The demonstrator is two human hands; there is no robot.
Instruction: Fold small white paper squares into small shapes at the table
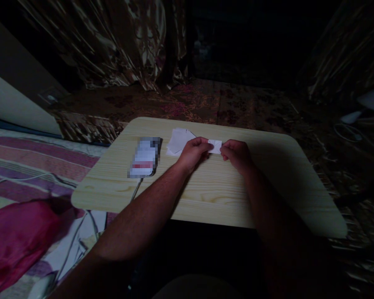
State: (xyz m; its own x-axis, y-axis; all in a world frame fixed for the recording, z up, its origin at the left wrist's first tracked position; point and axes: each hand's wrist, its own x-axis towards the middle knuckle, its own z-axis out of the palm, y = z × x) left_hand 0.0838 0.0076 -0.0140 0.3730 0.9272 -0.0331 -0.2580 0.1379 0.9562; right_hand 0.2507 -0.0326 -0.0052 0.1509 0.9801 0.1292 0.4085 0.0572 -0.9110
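Between my two hands is a small folded piece of white paper with crease lines across its face. My left hand pinches its left end between thumb and fingers. At the right end, my right hand grips the paper the same way. Both hands are just over the wooden table. Several loose sheets of white paper lie in an uneven pile behind and left of my left hand, which partly covers them.
A blurred-out phone with a cable lies left of the paper pile. Left of the table is a striped bedspread with a pink cloth or bag. Patterned curtains hang behind the table.
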